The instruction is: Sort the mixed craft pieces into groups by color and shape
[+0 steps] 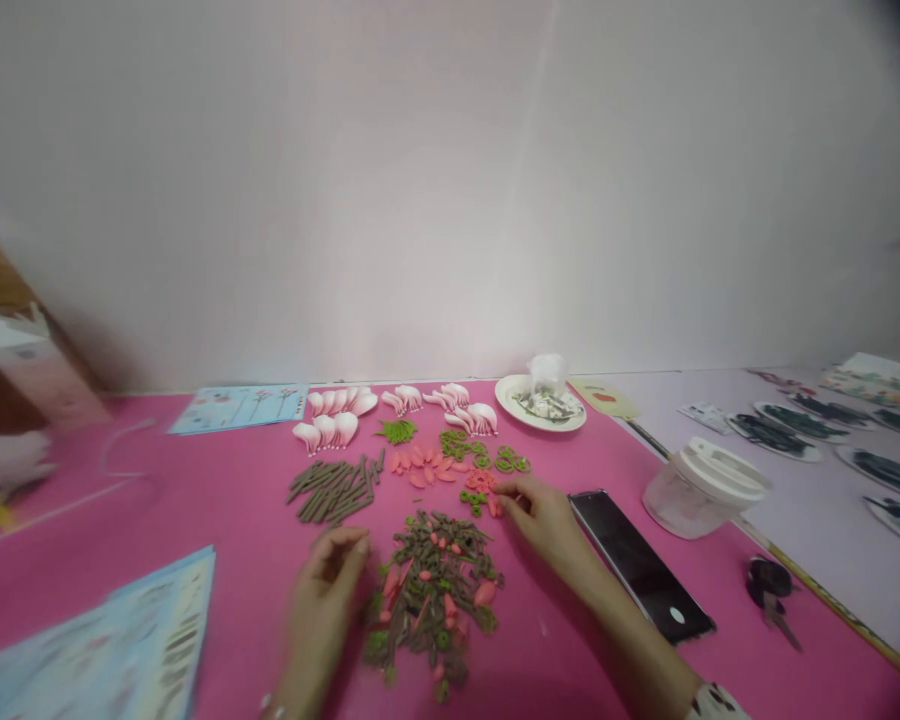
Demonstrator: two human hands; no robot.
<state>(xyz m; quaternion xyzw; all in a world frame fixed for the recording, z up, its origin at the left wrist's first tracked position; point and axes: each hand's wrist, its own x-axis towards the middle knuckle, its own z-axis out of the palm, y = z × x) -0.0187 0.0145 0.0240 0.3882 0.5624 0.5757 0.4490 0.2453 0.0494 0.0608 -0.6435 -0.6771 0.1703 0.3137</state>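
Observation:
A mixed pile (pixel 439 580) of small brown, pink and green pieces lies on the pink table in front of me. My left hand (pixel 326 575) is just left of it, fingers curled and thumb near the index finger; whatever is between them, if anything, is hidden. Beyond the pile, my right hand (pixel 536 515) pinches at a small pink piece (pixel 495 506), beside a cluster of pink pieces (pixel 481 482) and small green rings (pixel 472 499). Farther back are pink petal-shaped pieces (pixel 424 464). Brown sticks (pixel 337 488) lie in a heap to the left.
Pale pink petal shapes (pixel 337 430) lie in groups at the back, near green pieces (pixel 397 431). A white plate (pixel 506 395) holds scraps. On the right are a phone (pixel 637 560), a lidded tub (pixel 701 490) and keys (pixel 772 590). Printed sheets (pixel 120 650) lie left.

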